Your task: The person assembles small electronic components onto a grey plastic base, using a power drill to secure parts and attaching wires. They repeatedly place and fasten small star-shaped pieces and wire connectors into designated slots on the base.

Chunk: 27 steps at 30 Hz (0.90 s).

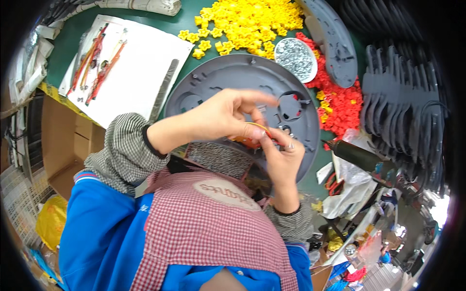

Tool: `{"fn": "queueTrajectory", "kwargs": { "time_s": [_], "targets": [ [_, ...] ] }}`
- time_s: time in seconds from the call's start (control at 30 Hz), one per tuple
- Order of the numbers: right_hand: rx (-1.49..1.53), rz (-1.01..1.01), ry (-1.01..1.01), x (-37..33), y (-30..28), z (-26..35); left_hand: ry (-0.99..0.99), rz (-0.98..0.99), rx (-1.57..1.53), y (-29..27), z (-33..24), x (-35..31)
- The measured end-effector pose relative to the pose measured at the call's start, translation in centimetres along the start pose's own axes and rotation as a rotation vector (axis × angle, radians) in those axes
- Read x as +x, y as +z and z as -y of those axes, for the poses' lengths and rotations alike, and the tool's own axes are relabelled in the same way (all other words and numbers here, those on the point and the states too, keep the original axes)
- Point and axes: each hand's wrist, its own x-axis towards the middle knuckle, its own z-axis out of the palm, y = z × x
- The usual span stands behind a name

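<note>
A heap of yellow star-shaped plastic pieces (247,22) was seen at the far edge of the green table (189,19). A spread of red plastic pieces (340,104) was noted to the right of it, with a shallow dish of small metal parts (296,59) lying between the two. A white sheet (133,72) bearing red and orange wire bundles (99,65) was recorded at far left. Stacked grey moulded panels (398,97) were observed at right, a dark electric screwdriver (357,155) lying near them. An open cardboard box (68,145) was noted beneath the table edge at left.
</note>
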Motion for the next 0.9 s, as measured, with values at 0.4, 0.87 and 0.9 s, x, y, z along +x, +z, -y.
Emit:
{"fn": "queueTrajectory", "kwargs": {
  "time_s": [0.4,0.87,0.9],
  "targets": [
    [-0.050,-0.177,-0.133,1.7,-1.7,-0.1,0.343,-0.173,0.685,2.7,3.9,2.2],
    [-0.632,0.091,-0.867,5.0,-3.7,-1.1,-0.121,-0.059,0.349,1.9,2.2,1.6],
    [-0.662,0.080,-0.836,5.1,-3.8,-1.2,-0.144,-0.060,0.324,1.9,2.2,1.5]
  ]
}}
